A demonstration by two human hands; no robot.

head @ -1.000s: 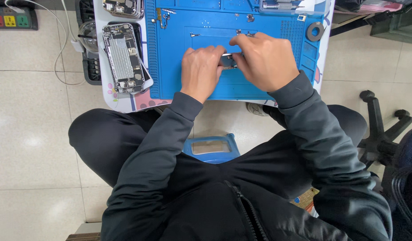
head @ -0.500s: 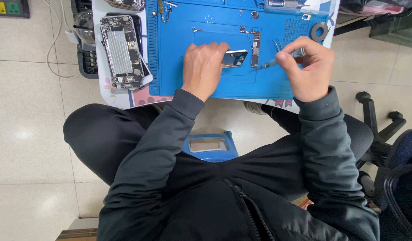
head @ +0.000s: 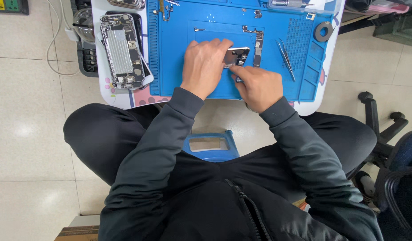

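My left hand lies on the blue work mat and grips a small opened phone body by its left edge, tilting it up. My right hand sits just below that phone body. Its fingertips are pinched together at the lower edge, around what looks like a thin dark tool. Metal tweezers rest loose on the mat to the right of both hands. A narrow circuit board lies beside the phone body.
A second opened phone chassis lies on the white table left of the mat. A dark tape roll sits at the mat's right corner. A blue stool stands between my knees and a chair base at right.
My right hand held the tweezers out to the right; they now lie on the mat. That hand has come back to the phone body, which my left hand kept holding.
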